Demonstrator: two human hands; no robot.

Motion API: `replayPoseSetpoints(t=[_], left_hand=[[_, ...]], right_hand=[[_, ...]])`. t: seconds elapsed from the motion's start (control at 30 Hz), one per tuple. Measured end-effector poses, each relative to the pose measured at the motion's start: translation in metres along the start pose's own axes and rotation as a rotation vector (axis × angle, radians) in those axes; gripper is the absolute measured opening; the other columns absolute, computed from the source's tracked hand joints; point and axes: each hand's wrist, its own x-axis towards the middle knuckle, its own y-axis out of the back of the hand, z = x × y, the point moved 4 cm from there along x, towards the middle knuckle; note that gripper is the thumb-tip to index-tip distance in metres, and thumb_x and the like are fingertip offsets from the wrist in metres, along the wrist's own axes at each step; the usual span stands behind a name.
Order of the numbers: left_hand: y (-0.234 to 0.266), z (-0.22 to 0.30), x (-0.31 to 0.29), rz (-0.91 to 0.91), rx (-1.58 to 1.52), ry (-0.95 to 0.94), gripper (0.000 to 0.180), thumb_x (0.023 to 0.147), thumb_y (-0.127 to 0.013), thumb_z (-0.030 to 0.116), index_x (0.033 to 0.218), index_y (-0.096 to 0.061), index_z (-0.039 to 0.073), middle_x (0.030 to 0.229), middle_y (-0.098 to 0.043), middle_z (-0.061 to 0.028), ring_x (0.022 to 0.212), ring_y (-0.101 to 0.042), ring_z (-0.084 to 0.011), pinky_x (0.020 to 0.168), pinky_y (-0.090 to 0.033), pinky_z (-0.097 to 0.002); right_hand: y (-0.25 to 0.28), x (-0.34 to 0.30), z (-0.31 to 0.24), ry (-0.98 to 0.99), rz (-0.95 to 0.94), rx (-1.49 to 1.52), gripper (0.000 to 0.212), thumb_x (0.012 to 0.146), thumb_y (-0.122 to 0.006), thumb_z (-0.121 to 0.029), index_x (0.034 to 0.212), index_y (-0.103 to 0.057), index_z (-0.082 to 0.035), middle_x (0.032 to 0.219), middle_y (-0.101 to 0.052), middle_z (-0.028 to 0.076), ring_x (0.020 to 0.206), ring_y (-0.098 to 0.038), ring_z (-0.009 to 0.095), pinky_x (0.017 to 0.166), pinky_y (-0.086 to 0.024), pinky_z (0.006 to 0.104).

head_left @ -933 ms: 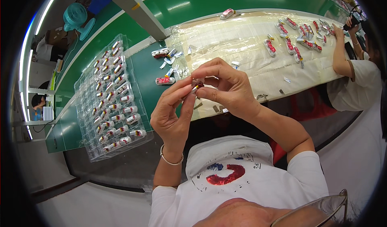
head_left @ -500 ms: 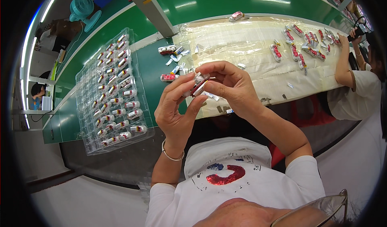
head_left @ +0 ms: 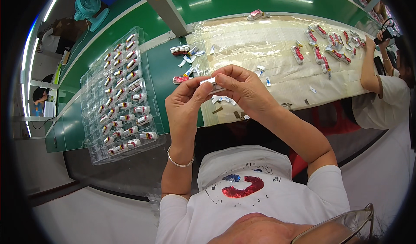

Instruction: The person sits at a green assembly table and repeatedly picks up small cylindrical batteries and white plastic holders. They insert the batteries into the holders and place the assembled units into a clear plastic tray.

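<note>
Left hand (head_left: 186,103), right hand (head_left: 242,88): fingertips pinching small white-and-silver part (head_left: 211,82) between them, raised above table (head_left: 164,70) edge. Part likely light, stiff, slick; best gripped at ends. Loose parts (head_left: 187,59) beyond on clear-plastic-covered mat (head_left: 260,44); filled clear tray (head_left: 119,98) at left.

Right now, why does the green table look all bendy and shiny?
In the head view the fisheye lens curves the green table toward the rim; ceiling lights leave white glare streaks on it, and the clear plastic tray glints too; the corners go black.
</note>
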Motion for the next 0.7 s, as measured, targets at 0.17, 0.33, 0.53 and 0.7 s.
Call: replayPoseSetpoints(t=[0.17, 0.33, 0.53, 0.7], left_hand=[[0.0006, -0.0091, 0.0022, -0.004, -0.093, 0.038, 0.028, 0.093, -0.065, 0.020, 0.109, -0.067, -0.003, 0.096, -0.069, -0.0095, 0.086, -0.067, -0.0137, 0.078, -0.057, -0.0263], [-0.0009, -0.0066, 0.0038, 0.010, -0.121, 0.059, 0.028, 0.093, -0.065, 0.021, 0.110, -0.067, -0.002, 0.099, -0.069, -0.0098, 0.088, -0.067, -0.0143, 0.078, -0.057, -0.0272], [0.0003, -0.0077, 0.0022, -0.036, -0.084, 0.044, 0.025, 0.094, -0.061, 0.014, 0.110, -0.066, -0.005, 0.106, -0.067, -0.0128, 0.091, -0.068, -0.0170, 0.083, -0.058, -0.0289], [-0.0017, -0.0071, 0.0011, -0.021, 0.004, -0.010, 0.021, 0.092, -0.065, 0.011, 0.107, -0.068, -0.003, 0.102, -0.069, -0.0112, 0.089, -0.067, -0.0153, 0.082, -0.057, -0.0284]], right_hand=[[0.0043, -0.0017, -0.0021, -0.037, -0.001, 0.092, 0.023, 0.094, -0.063, -0.018, 0.109, -0.064, -0.001, 0.104, -0.065, 0.008, 0.097, -0.064, 0.015, 0.089, -0.054, 0.0286], [0.0039, -0.0036, -0.0047, -0.016, -0.044, 0.073, 0.024, 0.094, -0.062, -0.017, 0.112, -0.063, -0.002, 0.108, -0.063, 0.010, 0.101, -0.063, 0.016, 0.091, -0.054, 0.0291], [0.0072, -0.0053, -0.0039, -0.005, -0.043, 0.040, 0.025, 0.093, -0.063, -0.017, 0.113, -0.063, -0.002, 0.109, -0.063, 0.010, 0.101, -0.063, 0.016, 0.092, -0.054, 0.0292], [0.0072, -0.0060, -0.0050, -0.014, -0.010, 0.007, 0.024, 0.092, -0.066, -0.017, 0.109, -0.064, -0.001, 0.106, -0.064, 0.008, 0.098, -0.063, 0.014, 0.090, -0.054, 0.0281]])
